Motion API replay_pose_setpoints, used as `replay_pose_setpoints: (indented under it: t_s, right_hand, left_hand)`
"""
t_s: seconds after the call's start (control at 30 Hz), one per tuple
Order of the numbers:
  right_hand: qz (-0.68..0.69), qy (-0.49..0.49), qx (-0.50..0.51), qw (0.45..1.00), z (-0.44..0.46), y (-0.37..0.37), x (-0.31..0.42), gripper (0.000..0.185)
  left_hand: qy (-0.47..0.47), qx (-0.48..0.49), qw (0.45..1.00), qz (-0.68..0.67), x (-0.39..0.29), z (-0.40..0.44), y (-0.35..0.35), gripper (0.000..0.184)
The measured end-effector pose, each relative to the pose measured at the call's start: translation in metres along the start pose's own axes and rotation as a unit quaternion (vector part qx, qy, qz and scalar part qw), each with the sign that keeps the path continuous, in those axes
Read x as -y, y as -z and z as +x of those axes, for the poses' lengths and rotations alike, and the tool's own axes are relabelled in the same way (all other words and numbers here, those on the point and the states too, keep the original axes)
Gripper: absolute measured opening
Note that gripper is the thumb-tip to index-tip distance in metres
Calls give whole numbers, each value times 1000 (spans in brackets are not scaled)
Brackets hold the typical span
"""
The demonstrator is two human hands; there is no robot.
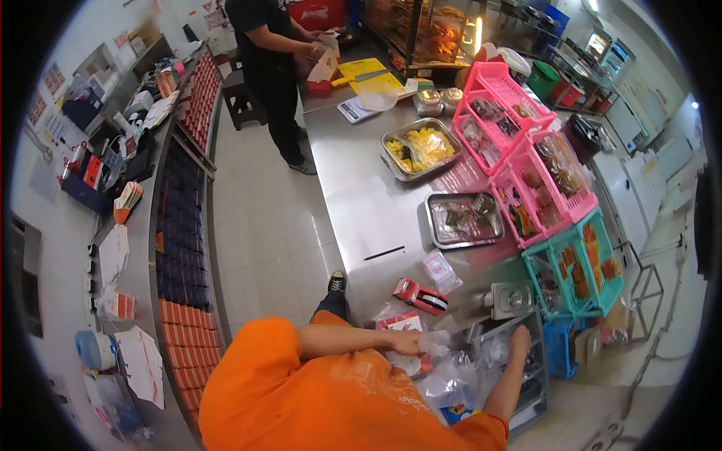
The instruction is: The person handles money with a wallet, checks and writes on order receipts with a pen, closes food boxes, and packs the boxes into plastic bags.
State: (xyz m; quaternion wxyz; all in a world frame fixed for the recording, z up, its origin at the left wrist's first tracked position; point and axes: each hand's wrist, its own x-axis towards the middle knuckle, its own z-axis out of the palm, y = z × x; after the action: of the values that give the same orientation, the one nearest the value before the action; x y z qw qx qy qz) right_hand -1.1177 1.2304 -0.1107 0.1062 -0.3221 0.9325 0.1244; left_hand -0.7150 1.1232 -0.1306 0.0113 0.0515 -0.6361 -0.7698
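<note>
My left hand [406, 342] is closed on a crumpled clear plastic bag [436, 343], above a red-and-white printed box [400, 322]. At the grey compartment tray [538, 385], my right hand [519, 340] has its fingers curled in; what they hold is too small to make out. Clear plastic [495, 352] lies in the tray beside it. More clear plastic bags [449, 379] are spread between my arms, with a blue-and-yellow packet [457, 413] under them. A red tape dispenser [421, 295] sits beyond my left hand.
A steel tray of yellow food [423, 148] and a second steel tray [464, 219] stand on the steel table [353, 218]. Pink baskets [545, 184] and green baskets [575, 270] line the right side. A person in dark clothes [267, 68] handles a box at the far end.
</note>
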Motion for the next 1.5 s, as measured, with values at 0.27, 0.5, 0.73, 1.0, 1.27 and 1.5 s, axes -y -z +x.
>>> replay_pose_setpoints:
  t_s: [0.27, 0.5, 0.73, 1.0, 1.27, 1.5]
  right_hand:
    - [517, 274, -209, 784, -206, 106, 65, 21]
    - [571, 189, -289, 745, -253, -21, 220, 19]
    - [768, -35, -265, 582, -271, 49, 210, 17]
    - [667, -120, -113, 726, -276, -22, 175, 19]
    - [609, -16, -112, 785, -280, -16, 179, 18]
    - [635, -2, -131, 761, -270, -10, 177, 18]
  left_hand:
    - [-5, 14, 994, 105, 15, 6, 11, 29]
    - [41, -37, 976, 208, 18, -23, -1, 36]
    - [-155, -92, 885, 429, -35, -17, -16, 43]
    - [7, -61, 990, 130, -47, 1, -7, 25]
    - [79, -108, 984, 117, -47, 2, -12, 15]
    - [138, -144, 974, 107, -42, 19, -3, 25]
